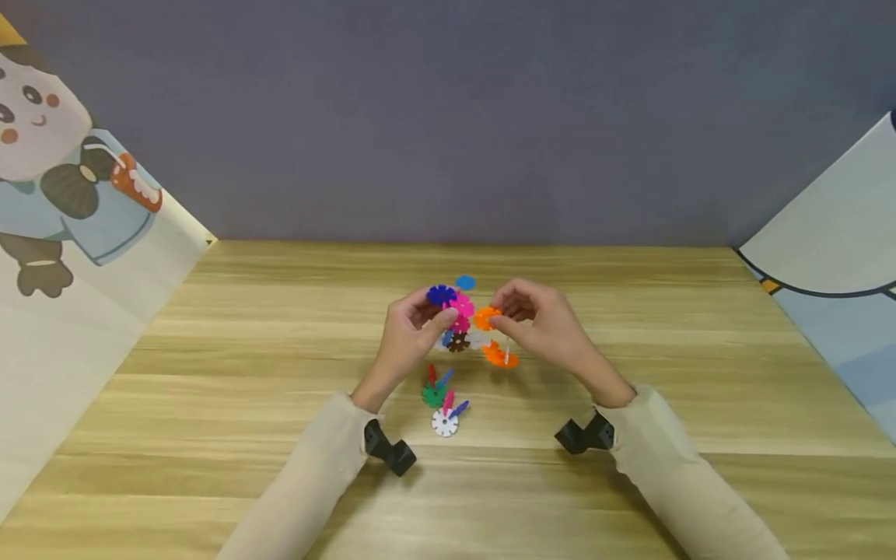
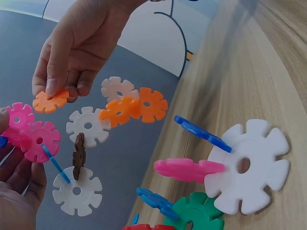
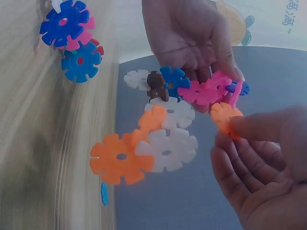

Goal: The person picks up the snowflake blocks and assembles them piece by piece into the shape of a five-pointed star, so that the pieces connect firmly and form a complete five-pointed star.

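My left hand [image 1: 408, 333] holds a joined chain of notched plastic discs by its pink discs [image 1: 460, 305]. A dark blue disc [image 1: 441, 295] sits at the chain's top. From the pink part the chain runs through a light blue disc [image 3: 172, 82], a brown disc [image 2: 79, 155] and white discs [image 2: 88, 125] to linked orange discs [image 3: 122, 158] at its far end. Between thumb and fingers, my right hand [image 1: 549, 323] pinches a single orange disc [image 2: 50, 101], its edge close beside the pink discs.
On the wooden table [image 1: 280, 373], nearer me, stand a green disc [image 1: 434, 394] with red and blue discs slotted in, and a white disc [image 1: 444, 423] with pink and blue ones. A loose blue disc [image 1: 465, 282] lies beyond the hands. A grey wall panel [image 1: 462, 124] rises behind.
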Available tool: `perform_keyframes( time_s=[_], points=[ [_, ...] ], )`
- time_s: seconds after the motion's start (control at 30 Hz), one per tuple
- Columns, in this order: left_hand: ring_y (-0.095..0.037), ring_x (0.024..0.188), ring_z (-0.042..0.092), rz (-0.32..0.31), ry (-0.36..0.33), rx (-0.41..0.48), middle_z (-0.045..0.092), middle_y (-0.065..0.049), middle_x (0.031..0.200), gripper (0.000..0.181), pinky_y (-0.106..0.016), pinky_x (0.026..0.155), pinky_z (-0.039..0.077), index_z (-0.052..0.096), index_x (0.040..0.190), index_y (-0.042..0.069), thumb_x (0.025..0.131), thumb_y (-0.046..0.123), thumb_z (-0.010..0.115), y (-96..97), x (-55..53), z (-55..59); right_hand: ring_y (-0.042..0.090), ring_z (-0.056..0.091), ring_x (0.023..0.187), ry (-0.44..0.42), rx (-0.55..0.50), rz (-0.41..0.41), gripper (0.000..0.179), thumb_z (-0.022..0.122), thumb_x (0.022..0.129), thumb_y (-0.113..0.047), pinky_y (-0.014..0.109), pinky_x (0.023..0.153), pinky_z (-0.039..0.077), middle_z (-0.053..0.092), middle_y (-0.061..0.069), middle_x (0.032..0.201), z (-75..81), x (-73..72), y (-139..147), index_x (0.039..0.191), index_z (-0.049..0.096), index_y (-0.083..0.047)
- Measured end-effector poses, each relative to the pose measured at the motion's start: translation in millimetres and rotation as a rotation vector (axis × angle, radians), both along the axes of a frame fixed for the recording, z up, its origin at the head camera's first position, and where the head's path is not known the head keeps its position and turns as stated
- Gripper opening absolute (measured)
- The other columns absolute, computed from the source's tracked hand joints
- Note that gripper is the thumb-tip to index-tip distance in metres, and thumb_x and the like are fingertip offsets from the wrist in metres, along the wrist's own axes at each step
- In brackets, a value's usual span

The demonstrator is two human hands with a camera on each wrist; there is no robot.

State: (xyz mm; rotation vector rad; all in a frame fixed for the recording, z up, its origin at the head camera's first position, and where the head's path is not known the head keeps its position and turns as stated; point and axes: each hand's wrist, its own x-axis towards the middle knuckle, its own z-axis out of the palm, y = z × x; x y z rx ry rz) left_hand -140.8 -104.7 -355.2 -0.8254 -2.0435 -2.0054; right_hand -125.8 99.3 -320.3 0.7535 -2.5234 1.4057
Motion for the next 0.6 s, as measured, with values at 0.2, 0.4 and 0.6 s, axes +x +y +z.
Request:
perform_keyframes(
  time_s=[0.2,0.4,0.6],
  points=[
    [-0.003,0.09,0.062,0.005,0.003,0.004,0.061,-0.033,0.107,0.079,-0.021,0.083,0.053,0.058,0.11,-0.015,0.079,0.057,0.062,-1.1,1.2,-1.0,0.016,0.062,0.074,0.014,-0.007,0.007,0.014,0.07,0.081,0.004,0.021,0.066,0.054,0.067,0.013,0.086,-1.5,-1.5,-2.0,0.093,0.062,0.002],
    [-0.002,0.091,0.062,0.009,0.0,0.012,0.061,-0.033,0.109,0.081,-0.022,0.085,0.053,0.058,0.11,-0.016,0.079,0.059,0.062,-0.5,2.0,-0.9,0.017,0.062,0.074,-0.001,-0.032,-0.004,0.015,0.07,0.08,0.005,0.021,0.066,0.054,0.067,0.013,0.086,-0.8,-0.7,-4.0,0.093,0.062,0.003],
    [-0.003,0.091,0.062,-0.007,-0.01,0.011,0.061,-0.034,0.107,0.08,-0.022,0.086,0.053,0.058,0.11,-0.016,0.079,0.058,0.063,2.3,2.3,-0.8,0.016,0.062,0.074,0.016,-0.061,-0.024,0.014,0.07,0.081,0.005,0.021,0.067,0.055,0.067,0.014,0.086,-2.4,0.7,-4.1,0.092,0.062,0.003]
  ],
)
